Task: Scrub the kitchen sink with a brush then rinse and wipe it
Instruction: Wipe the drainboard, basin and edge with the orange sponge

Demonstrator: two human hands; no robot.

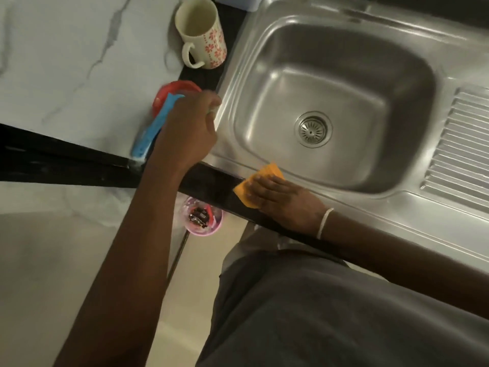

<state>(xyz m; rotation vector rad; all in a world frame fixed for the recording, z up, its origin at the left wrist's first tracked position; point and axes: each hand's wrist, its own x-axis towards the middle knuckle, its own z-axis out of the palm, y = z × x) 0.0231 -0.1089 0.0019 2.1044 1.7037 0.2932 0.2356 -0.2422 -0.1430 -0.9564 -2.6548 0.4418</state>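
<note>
Sink (336, 107) of brushed stainless steel, seen from the head camera: set into the desk (66, 62), a deep square basin with rounded corners, dull sheen, faint streaks on the walls. Round slotted drain (313, 129) in the basin floor, toward the near side. Ribbed draining board (460, 154) to the right of the basin, same steel sheet. Flat rim all round, near edge meeting a dark front strip of the desk. Right hand (280, 200) laid flat, fingers straight, pressing an orange cloth (258, 185) onto the near rim, at the basin's front left corner; cloth partly over the dark strip, partly on the steel. White band (325, 223) round the right wrist. Left hand (190, 125) at the sink's left rim, fingers curled round something pale, mostly hidden, not identifiable. Just behind that hand, blue brush (156, 125) lying on the marbled white desk, one end on a red round lid (176, 94), other end at the desk's front edge. Cream mug (201, 33) with red flower print upright farther back, beside the sink's left rim. Pink tub (202, 215) with small dark items below the desk edge, between the two forearms. Grey garment (330, 313) filling the lower right.
</note>
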